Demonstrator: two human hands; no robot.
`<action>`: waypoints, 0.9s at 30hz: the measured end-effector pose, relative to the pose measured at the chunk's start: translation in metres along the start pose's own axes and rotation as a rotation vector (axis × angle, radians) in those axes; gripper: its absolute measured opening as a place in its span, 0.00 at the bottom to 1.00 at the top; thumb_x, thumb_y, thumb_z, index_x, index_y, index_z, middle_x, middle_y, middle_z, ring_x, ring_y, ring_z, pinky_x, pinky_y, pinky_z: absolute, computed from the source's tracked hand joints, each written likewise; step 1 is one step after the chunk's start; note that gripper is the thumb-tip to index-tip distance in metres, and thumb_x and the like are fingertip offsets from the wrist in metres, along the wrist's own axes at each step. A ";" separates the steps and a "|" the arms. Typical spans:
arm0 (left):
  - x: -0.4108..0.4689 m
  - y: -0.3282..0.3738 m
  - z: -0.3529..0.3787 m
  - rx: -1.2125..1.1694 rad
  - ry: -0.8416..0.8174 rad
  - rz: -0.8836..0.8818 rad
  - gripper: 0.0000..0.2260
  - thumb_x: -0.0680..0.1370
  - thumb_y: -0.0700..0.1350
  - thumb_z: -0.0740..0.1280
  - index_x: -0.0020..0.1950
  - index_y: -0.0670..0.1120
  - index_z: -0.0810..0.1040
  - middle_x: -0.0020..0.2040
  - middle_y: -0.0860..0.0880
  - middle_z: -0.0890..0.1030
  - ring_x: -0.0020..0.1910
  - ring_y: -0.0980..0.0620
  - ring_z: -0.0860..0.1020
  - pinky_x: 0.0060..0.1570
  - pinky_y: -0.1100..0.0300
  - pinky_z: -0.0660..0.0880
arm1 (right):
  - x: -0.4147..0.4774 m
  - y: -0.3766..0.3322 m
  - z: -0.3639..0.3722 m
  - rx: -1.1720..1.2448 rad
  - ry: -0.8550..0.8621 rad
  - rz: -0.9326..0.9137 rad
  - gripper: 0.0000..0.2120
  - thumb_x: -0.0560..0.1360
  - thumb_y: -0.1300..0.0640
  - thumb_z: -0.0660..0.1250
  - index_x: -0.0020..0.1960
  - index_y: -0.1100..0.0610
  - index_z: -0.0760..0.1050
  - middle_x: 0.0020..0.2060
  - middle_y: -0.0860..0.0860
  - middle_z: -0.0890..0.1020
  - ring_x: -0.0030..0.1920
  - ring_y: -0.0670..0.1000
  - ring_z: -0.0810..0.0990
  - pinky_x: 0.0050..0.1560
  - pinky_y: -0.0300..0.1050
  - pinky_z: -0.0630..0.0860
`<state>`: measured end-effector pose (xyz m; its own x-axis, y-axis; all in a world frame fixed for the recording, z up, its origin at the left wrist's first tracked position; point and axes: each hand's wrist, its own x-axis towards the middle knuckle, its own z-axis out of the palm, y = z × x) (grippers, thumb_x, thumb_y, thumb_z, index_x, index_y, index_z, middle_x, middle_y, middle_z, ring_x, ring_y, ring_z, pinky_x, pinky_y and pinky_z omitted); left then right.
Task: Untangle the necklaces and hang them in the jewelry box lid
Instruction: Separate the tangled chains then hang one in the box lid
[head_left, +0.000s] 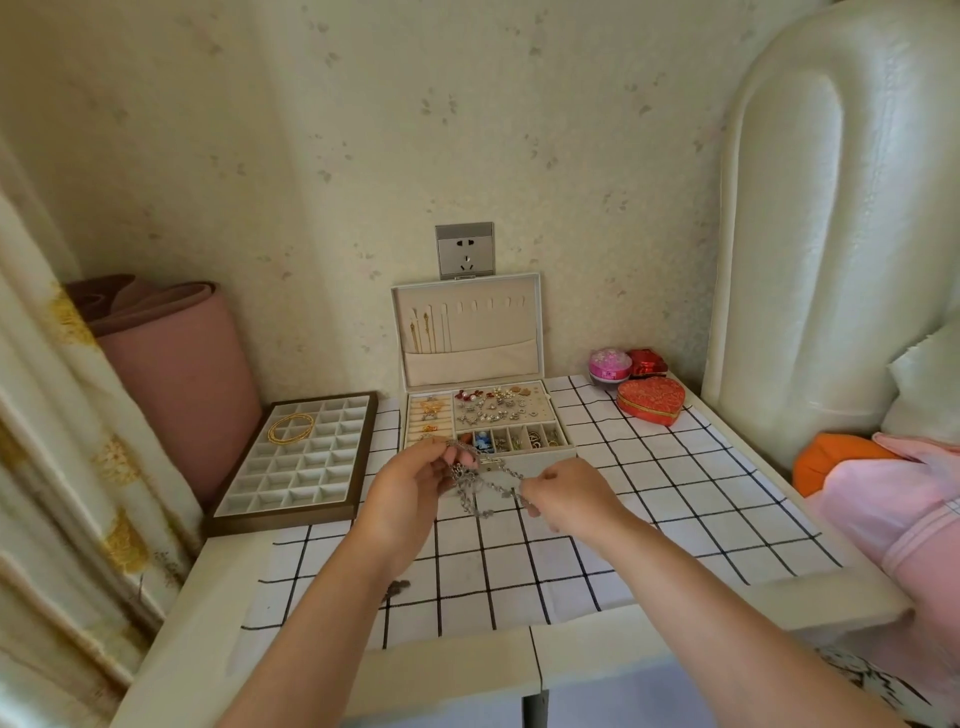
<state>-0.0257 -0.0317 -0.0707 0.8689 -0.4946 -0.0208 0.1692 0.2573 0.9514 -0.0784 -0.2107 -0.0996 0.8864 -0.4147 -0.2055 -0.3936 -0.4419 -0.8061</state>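
A tangle of silver necklaces hangs between my two hands, just above the checked cloth and in front of the jewelry box. My left hand pinches the tangle's upper left part. My right hand pinches a strand at its right end. The box's upright lid stands against the wall, with a row of hooks along its top and a pocket below. Two or three thin gold chains hang from the leftmost hooks. The box's tray holds rings, earrings and small charms.
A compartment tray with a gold chain in it lies left of the box. A red heart box, a pink round box and a small red box sit at the back right. A pink roll leans at the left.
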 end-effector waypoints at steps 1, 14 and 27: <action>0.000 -0.001 0.001 -0.012 -0.003 -0.008 0.13 0.81 0.38 0.55 0.38 0.43 0.71 0.37 0.47 0.78 0.41 0.50 0.76 0.51 0.55 0.70 | -0.001 0.000 0.002 -0.029 -0.035 0.010 0.11 0.67 0.51 0.64 0.37 0.57 0.80 0.34 0.57 0.81 0.32 0.53 0.74 0.38 0.44 0.69; -0.002 0.001 -0.003 0.099 -0.113 -0.095 0.09 0.78 0.41 0.60 0.38 0.41 0.73 0.31 0.47 0.69 0.35 0.48 0.70 0.46 0.55 0.69 | 0.004 -0.005 0.002 0.491 -0.128 0.252 0.18 0.75 0.70 0.48 0.38 0.54 0.70 0.29 0.51 0.79 0.28 0.51 0.72 0.29 0.38 0.63; -0.002 0.006 -0.012 0.173 -0.068 -0.077 0.16 0.86 0.46 0.54 0.46 0.42 0.77 0.27 0.51 0.59 0.30 0.49 0.65 0.43 0.57 0.68 | 0.012 0.002 0.000 0.394 -0.008 0.410 0.10 0.79 0.63 0.56 0.44 0.61 0.75 0.33 0.53 0.78 0.28 0.52 0.74 0.30 0.39 0.66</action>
<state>-0.0209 -0.0192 -0.0691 0.8220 -0.5637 -0.0808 0.1470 0.0729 0.9865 -0.0684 -0.2162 -0.1034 0.6829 -0.4832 -0.5479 -0.5865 0.0844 -0.8055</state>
